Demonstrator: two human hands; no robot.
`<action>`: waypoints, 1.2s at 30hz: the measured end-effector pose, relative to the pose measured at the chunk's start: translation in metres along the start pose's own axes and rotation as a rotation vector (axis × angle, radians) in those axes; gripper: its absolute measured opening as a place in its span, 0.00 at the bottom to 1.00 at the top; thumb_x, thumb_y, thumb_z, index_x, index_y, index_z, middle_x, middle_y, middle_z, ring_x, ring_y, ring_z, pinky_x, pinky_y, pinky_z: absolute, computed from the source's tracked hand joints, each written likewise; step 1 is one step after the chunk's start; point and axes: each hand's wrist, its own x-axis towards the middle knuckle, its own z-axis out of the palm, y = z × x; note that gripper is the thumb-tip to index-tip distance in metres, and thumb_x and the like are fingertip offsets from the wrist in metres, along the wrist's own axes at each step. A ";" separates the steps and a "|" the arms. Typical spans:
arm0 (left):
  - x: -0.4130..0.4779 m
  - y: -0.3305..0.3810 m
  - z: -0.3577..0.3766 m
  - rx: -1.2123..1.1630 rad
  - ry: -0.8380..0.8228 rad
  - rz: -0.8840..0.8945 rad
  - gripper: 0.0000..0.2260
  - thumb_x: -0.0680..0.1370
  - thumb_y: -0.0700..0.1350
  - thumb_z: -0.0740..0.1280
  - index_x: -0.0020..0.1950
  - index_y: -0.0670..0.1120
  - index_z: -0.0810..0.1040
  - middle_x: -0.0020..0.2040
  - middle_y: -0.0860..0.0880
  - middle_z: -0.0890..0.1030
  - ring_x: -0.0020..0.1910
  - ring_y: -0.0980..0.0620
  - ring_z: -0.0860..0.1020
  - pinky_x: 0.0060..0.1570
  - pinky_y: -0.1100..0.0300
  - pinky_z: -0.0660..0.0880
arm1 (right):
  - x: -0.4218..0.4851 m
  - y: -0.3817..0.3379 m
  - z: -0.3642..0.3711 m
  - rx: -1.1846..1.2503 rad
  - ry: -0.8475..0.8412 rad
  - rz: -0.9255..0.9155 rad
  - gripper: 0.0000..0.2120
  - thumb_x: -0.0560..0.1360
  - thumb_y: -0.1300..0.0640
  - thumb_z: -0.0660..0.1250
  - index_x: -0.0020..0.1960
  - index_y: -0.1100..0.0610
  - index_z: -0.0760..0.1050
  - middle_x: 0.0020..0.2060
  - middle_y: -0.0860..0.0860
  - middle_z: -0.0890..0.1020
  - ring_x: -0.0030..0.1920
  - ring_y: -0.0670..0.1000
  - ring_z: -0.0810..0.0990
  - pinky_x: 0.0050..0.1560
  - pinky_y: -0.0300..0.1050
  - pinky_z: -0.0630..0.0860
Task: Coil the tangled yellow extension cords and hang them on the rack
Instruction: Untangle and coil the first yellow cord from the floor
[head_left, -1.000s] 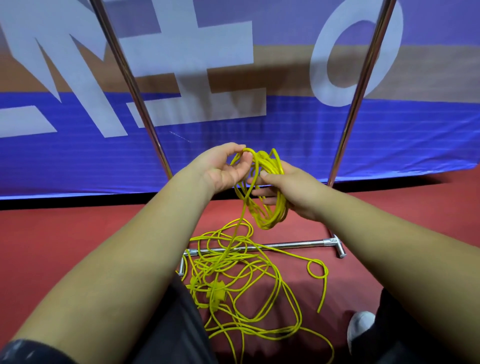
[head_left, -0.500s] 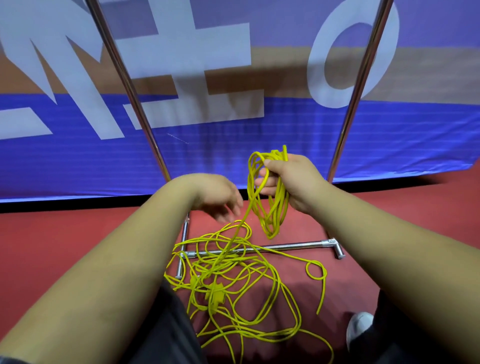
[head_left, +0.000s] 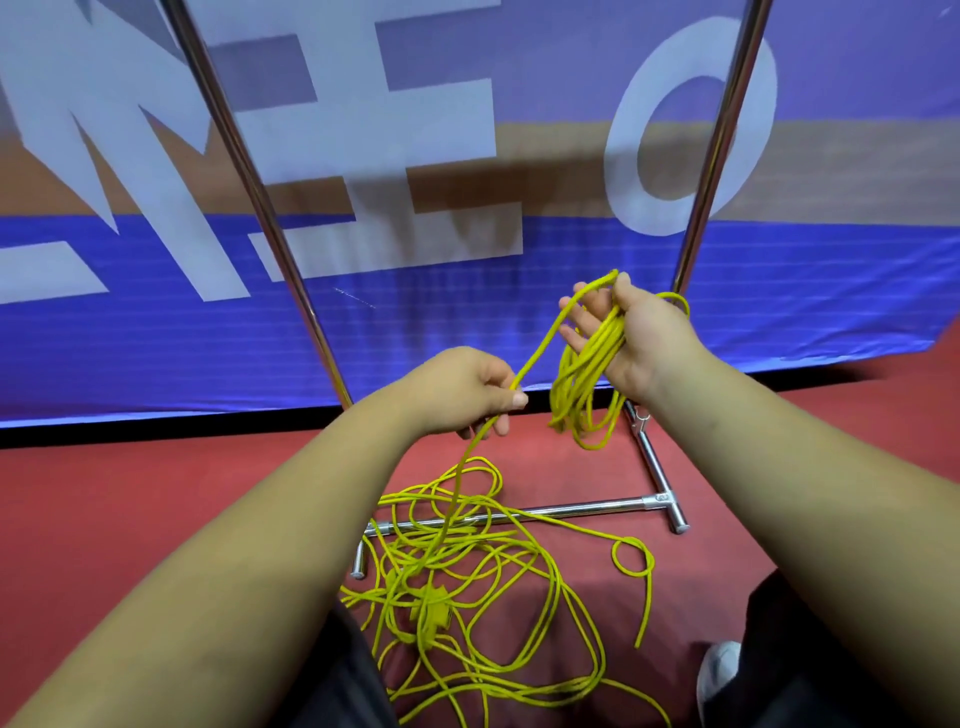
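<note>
Gripping coil (head_left: 584, 379) in right hand (head_left: 636, 338), 1 o'clock, to keep loops neat | pinching loose strand (head_left: 540, 349) with left hand (head_left: 465, 389), middle, to feed next loop | yellow cords (head_left: 470, 558) tangled on floor (head_left: 156, 519), 6 o'clock, over rack (head_left: 571, 509) foot

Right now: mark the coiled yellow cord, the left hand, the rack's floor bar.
coiled yellow cord (head_left: 574, 384), head view, middle of the hanging loops.
left hand (head_left: 462, 389), head view, back of the hand.
rack's floor bar (head_left: 587, 509), head view, bare stretch of the crossbar.
</note>
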 end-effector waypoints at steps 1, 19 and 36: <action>-0.001 0.005 0.000 0.003 0.023 0.021 0.09 0.82 0.48 0.70 0.46 0.43 0.81 0.38 0.47 0.87 0.31 0.52 0.79 0.35 0.53 0.81 | 0.000 -0.001 -0.001 -0.004 -0.008 0.002 0.20 0.89 0.47 0.56 0.70 0.61 0.74 0.48 0.53 0.90 0.48 0.54 0.90 0.43 0.52 0.83; 0.016 -0.067 0.066 0.403 -0.668 -0.190 0.06 0.81 0.44 0.71 0.57 0.48 0.83 0.56 0.49 0.85 0.56 0.52 0.79 0.67 0.52 0.72 | -0.018 -0.020 0.000 -0.203 -0.177 0.088 0.05 0.84 0.59 0.63 0.60 0.57 0.71 0.56 0.54 0.89 0.22 0.43 0.66 0.24 0.37 0.68; 0.015 -0.113 0.108 0.606 -0.694 -0.327 0.15 0.82 0.35 0.63 0.65 0.46 0.81 0.54 0.49 0.79 0.50 0.49 0.74 0.44 0.59 0.69 | -0.022 -0.036 -0.011 -0.193 -0.345 0.210 0.16 0.79 0.44 0.71 0.55 0.57 0.82 0.22 0.45 0.62 0.21 0.44 0.61 0.24 0.36 0.63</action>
